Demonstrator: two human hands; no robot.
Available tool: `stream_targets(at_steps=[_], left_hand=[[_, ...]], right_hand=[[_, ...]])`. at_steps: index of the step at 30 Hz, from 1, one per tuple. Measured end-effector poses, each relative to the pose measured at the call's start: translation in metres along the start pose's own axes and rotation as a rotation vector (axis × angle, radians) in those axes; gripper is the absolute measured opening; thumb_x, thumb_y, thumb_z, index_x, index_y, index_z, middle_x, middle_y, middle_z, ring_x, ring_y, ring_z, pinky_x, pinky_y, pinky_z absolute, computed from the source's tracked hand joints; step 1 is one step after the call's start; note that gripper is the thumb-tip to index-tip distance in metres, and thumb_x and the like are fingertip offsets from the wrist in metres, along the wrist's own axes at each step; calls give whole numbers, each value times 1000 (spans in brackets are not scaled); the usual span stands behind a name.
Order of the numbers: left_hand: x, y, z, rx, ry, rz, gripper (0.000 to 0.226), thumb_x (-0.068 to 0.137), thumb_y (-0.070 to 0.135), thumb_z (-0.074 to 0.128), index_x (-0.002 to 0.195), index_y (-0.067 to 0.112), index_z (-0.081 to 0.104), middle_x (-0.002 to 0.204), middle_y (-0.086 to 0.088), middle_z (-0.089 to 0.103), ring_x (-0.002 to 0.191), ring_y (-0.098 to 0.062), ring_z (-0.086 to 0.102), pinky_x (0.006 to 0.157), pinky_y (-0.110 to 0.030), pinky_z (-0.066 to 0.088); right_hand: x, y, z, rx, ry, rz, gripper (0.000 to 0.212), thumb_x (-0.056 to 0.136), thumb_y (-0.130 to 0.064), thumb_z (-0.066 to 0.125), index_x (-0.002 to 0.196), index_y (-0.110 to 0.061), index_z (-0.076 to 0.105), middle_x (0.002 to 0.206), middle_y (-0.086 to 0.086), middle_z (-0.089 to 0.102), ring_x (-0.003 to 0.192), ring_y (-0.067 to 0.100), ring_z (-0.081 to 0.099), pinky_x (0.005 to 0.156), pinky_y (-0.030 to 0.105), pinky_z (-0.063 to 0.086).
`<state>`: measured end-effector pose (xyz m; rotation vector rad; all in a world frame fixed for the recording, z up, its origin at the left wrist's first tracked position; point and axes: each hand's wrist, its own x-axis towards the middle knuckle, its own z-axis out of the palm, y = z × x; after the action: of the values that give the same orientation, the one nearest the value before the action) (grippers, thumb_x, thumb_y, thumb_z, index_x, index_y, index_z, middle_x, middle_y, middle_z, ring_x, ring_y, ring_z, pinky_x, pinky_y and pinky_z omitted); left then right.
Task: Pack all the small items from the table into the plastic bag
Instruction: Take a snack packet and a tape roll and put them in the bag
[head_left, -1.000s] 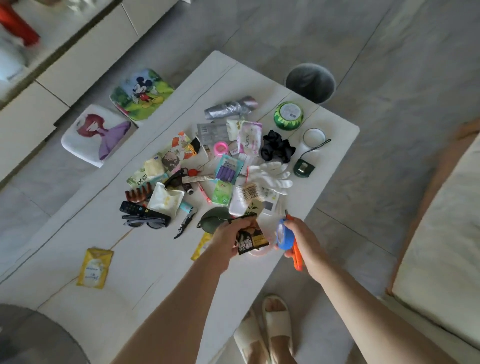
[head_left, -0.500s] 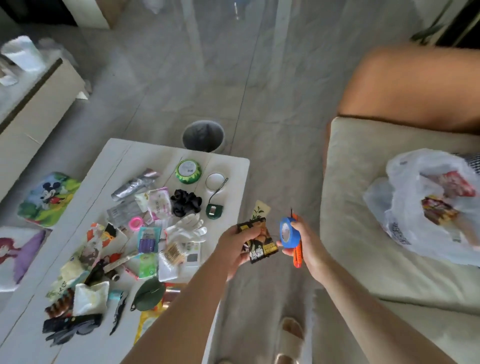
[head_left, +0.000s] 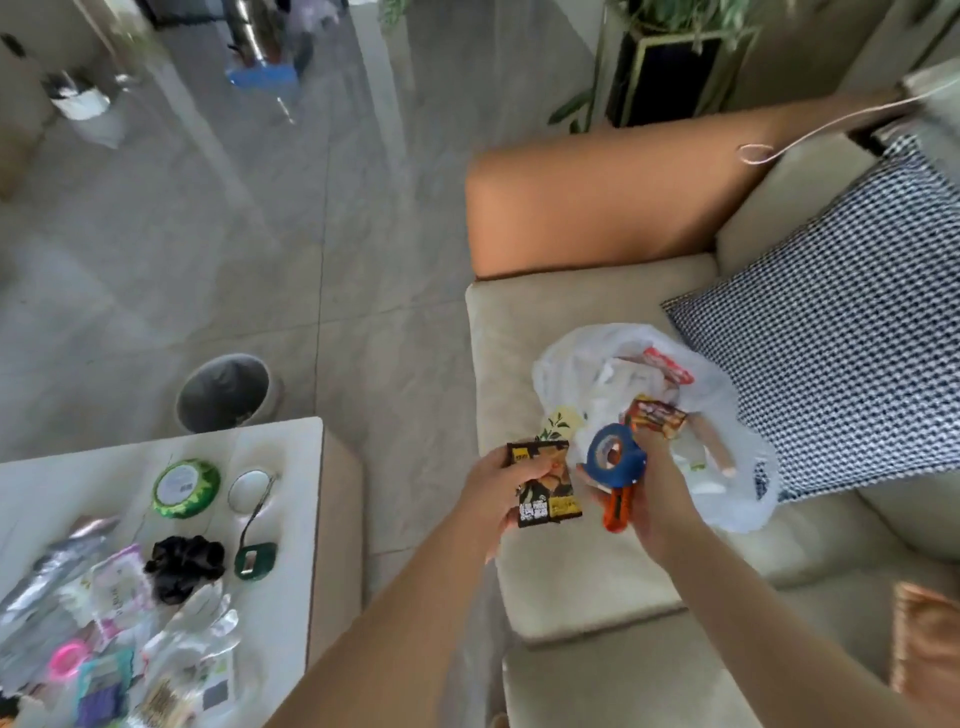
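Plastic bag (head_left: 727, 457), thin, white and crumpled, lay open on the sofa's beige seat cushion (head_left: 571, 587) just beyond both hands, snack wrappers visible inside. Nearest the camera, the left hand (head_left: 498, 493) gripped glossy dark sachets (head_left: 545, 488); the right hand (head_left: 654, 499) clutched a round blue tape roll (head_left: 613, 454) with an orange cutter (head_left: 615, 512). Dropping them cleanly would likely mean reaching over the bag's slack mouth before letting go. Many items, among them a black scrunchie (head_left: 184, 566) and a green tin (head_left: 185, 487), remained on the white table (head_left: 306, 519); a houndstooth cushion (head_left: 841, 332) sat farther back
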<state>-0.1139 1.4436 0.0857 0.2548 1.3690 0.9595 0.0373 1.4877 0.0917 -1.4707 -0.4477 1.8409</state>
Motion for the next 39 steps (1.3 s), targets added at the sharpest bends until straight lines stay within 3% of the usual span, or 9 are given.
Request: stream_targets(at_steps=[7, 11, 16, 20, 22, 26, 29, 33, 39], left_hand=[[55, 8, 94, 36, -21, -89, 25, 81, 5, 65, 105, 11, 64, 100, -16, 70, 91, -31, 67, 84, -46, 56], [96, 10, 128, 73, 74, -158, 32, 81, 4, 68, 112, 3, 58, 96, -18, 67, 71, -26, 66, 52, -34, 58], [148, 9, 144, 121, 184, -97, 32, 82, 6, 69, 112, 1, 60, 85, -13, 65, 78, -27, 65, 78, -42, 58], [170, 13, 147, 169, 130, -49, 37, 88, -1, 56, 125, 3, 55, 114, -19, 63, 100, -30, 63, 95, -42, 52], [172, 15, 146, 215, 110, -17, 47, 91, -2, 48, 136, 11, 47, 130, -15, 54, 112, -27, 56, 101, -38, 47], [154, 29, 144, 228, 65, -1, 48, 95, 0, 41, 140, 17, 43, 135, -11, 48, 121, -26, 52, 95, -30, 47], [133, 40, 138, 216, -4, -46, 27, 96, -3, 39, 112, 13, 54, 115, -11, 53, 103, -20, 57, 83, -26, 49], [113, 34, 116, 200, -38, -47, 32, 96, 1, 44, 125, 11, 52, 94, -4, 62, 83, -13, 63, 72, -21, 54], [65, 17, 65, 177, 6, -69, 25, 89, 7, 56, 113, 17, 58, 86, -2, 63, 74, -14, 62, 66, -20, 50]], right_hand=[[46, -51, -57, -100, 196, 49, 32, 95, -35, 44, 115, -11, 50, 100, 13, 59, 70, 26, 59, 66, 38, 51], [87, -53, -71, -102, 230, 157, 38, 92, -36, 50, 120, -9, 51, 115, 20, 60, 94, 35, 62, 61, 36, 51], [135, -51, -76, -151, 231, 174, 26, 93, -27, 50, 110, -8, 50, 115, 20, 54, 92, 33, 55, 66, 39, 52], [153, -58, -73, -245, 273, 121, 25, 88, -15, 50, 112, -6, 53, 85, 16, 60, 64, 25, 53, 63, 36, 47], [156, -62, -71, -295, 309, 63, 33, 88, -12, 47, 121, -8, 49, 82, 14, 59, 59, 25, 51, 71, 39, 49], [143, -67, -62, -209, 271, 5, 43, 91, -3, 49, 133, -10, 40, 109, 13, 58, 97, 28, 56, 103, 44, 42], [130, -63, -58, -291, 270, -64, 14, 92, -4, 49, 106, -3, 49, 85, 10, 55, 92, 24, 52, 100, 44, 41], [112, -47, -52, -451, 246, -191, 12, 86, 1, 51, 86, -5, 61, 84, 21, 60, 80, 23, 52, 81, 45, 46], [81, -15, -35, -627, 121, -223, 15, 89, -5, 52, 99, -10, 61, 85, 9, 68, 72, 17, 63, 63, 29, 46]])
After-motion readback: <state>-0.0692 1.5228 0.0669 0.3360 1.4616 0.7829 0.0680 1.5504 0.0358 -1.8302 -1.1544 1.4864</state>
